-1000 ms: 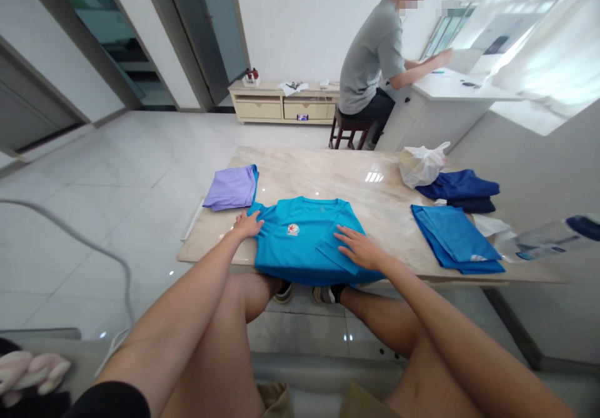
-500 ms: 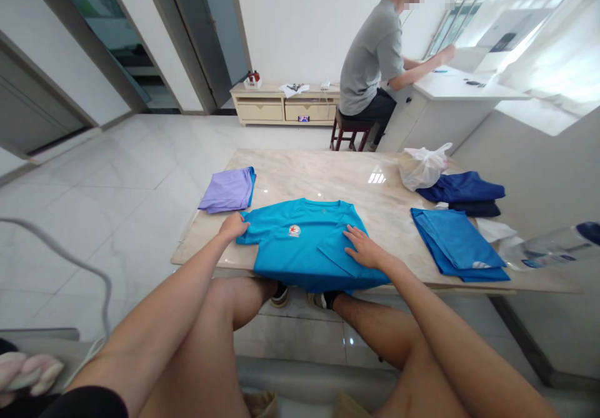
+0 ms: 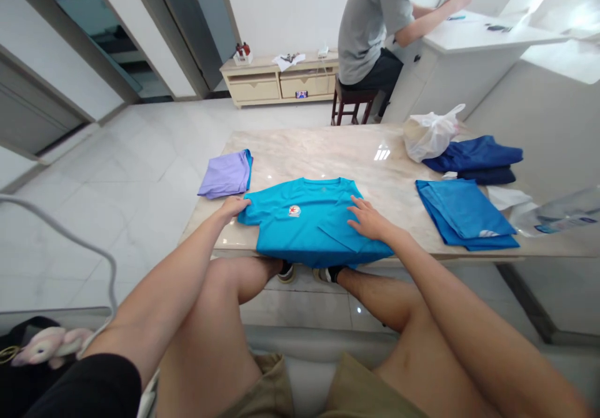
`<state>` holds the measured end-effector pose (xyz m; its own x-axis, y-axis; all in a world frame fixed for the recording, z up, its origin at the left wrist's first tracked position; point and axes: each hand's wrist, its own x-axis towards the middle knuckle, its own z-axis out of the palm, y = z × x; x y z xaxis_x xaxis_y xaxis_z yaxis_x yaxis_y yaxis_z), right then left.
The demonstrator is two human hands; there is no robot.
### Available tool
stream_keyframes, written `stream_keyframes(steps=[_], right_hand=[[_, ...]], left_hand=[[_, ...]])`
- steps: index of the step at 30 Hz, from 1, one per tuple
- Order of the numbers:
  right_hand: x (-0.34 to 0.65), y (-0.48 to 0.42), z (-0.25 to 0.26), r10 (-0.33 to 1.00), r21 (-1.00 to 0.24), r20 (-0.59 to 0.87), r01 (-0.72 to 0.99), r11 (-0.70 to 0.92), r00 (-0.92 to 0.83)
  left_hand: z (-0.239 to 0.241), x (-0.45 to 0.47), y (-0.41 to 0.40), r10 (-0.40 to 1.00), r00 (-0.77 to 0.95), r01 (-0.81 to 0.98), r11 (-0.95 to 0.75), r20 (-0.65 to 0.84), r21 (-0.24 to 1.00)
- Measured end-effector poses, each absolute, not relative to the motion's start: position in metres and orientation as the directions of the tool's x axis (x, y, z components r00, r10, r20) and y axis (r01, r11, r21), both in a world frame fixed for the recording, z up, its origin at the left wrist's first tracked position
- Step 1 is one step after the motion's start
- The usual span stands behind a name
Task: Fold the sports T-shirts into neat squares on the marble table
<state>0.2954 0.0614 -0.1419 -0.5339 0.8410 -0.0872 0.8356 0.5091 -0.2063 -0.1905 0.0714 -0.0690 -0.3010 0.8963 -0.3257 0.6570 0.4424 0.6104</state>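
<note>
A bright blue T-shirt (image 3: 304, 224) with a small white and red badge on its chest lies front up on the marble table, its lower part hanging over the near edge. One sleeve stretches out to the left; the other is folded in across the front. My left hand (image 3: 233, 207) pinches the end of the outstretched sleeve between thumb and fingers. Over the folded-in side, my right hand (image 3: 368, 219) rests with its fingers spread, gripping nothing. Just beyond my left hand is a folded lilac and blue garment (image 3: 225, 175).
At the right of the marble table (image 3: 319, 146) are a folded blue garment (image 3: 464, 212), dark blue clothing (image 3: 478, 155), a white plastic bag (image 3: 431, 132) and a clear bottle (image 3: 562, 212) on its side. Beyond, a person in grey (image 3: 375, 24) sits on a stool at a white desk.
The view has tipped downward, so everything on the table appears higher. My left hand keeps its pinch on the sleeve. My right hand stays on the shirt, its fingers slightly more raised.
</note>
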Motion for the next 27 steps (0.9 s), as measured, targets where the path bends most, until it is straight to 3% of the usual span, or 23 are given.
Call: stream_keyframes(steps=[6,11,14,17,19,22,27], right_hand=[[0.294,0.062,-0.150,0.866,-0.284,-0.062,0.840,0.462,-0.497],[0.292,0.060,-0.146,0.871,-0.316,-0.058,0.836,0.448,-0.489],[0.293,0.059,-0.144,0.877,-0.321,-0.067,0.843,0.432,-0.475],[0.297,0.059,-0.144,0.874,-0.298,-0.073,0.847,0.440,-0.480],[0.299,0.060,-0.143,0.875,-0.290,-0.074,0.850,0.440,-0.478],[0.300,0.060,-0.138,0.870,-0.289,-0.081,0.847,0.446,-0.485],[0.284,0.051,-0.132,0.867,-0.308,-0.047,0.833,0.459,-0.496]], left_hand=[[-0.051,-0.178,0.077,0.946,-0.267,0.748,0.323,-0.184,0.579],[-0.031,-0.143,0.077,0.999,-0.001,0.862,-0.026,0.054,0.507],[-0.023,-0.109,0.064,0.962,0.270,0.723,-0.179,-0.035,0.667],[-0.025,-0.086,0.055,0.898,0.429,0.581,-0.187,-0.102,0.792],[-0.034,-0.082,0.055,0.883,0.458,0.635,-0.241,-0.107,0.734],[-0.055,-0.083,0.060,0.849,0.511,0.768,-0.382,-0.133,0.514],[-0.094,-0.068,0.052,0.806,0.563,0.816,-0.508,-0.183,0.277]])
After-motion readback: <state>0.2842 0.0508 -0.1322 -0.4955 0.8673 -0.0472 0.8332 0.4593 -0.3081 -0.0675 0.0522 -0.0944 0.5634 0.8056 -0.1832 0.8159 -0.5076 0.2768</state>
